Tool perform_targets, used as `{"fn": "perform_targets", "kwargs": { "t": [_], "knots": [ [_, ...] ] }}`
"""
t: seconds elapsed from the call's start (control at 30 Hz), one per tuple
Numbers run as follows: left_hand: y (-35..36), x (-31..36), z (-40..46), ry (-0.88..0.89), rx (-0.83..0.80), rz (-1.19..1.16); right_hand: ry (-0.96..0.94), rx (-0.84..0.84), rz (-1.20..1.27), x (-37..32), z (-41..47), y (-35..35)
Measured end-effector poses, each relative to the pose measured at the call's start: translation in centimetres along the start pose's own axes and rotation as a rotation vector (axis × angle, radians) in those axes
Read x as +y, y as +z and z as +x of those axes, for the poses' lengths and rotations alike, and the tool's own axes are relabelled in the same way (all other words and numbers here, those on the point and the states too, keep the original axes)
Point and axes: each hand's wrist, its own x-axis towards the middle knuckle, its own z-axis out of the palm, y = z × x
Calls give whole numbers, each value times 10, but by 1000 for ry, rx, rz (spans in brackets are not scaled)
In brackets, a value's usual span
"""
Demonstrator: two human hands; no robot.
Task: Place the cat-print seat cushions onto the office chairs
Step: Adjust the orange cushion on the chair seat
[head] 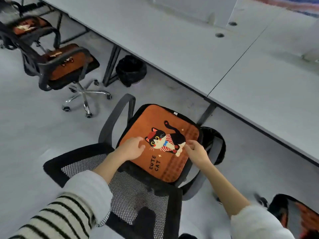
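Observation:
An orange cat-print cushion (155,118) lies flat on the seat of the black mesh office chair (134,192) right in front of me. My left hand (132,148) hovers over the cushion's left side, fingers apart, holding nothing. My right hand (196,148) is over the cushion's right part near the cat's paws, fingers loosely curled and empty. A second chair (51,66) at the left carries an orange cushion (67,66). A third chair (10,35) at the far upper left also carries one (25,26).
A long grey desk (189,40) runs diagonally across the top right. Two black waste bins stand under it, one (131,69) at centre and another (214,142) beside my chair. Another chair with orange fabric (303,216) shows at the bottom right. Grey floor lies to the left.

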Motion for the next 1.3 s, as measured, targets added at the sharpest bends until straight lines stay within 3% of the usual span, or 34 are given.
{"fn": "perform_targets", "kwargs": {
  "t": [0.23, 0.4, 0.6, 0.77, 0.9, 1.0, 1.1, 1.23, 1.3],
  "knots": [
    [10, -64, 132, -95, -101, 49, 275, -4, -26, 33, 97, 37],
    [45, -107, 209, -191, -69, 94, 428, -14, -109, 74, 171, 63],
    [83, -139, 271, -269, -180, 151, 550, 106, -177, 127, 238, 89],
    [94, -153, 287, -359, -65, 146, 638, 278, -212, 139, 248, 108],
    [87, -152, 297, -297, 215, 161, 650, 432, -119, 139, 252, 110],
    [74, -138, 292, -325, 323, 25, 486, 565, -45, 127, 248, 104],
    [73, -125, 271, -355, 339, -84, 271, 607, -132, 99, 250, 98],
    [85, -97, 225, -529, 198, -310, 56, 561, -216, 42, 267, 77],
    [98, -81, 208, -684, 91, -547, -79, 514, -282, 17, 281, 67]
  ]
}}
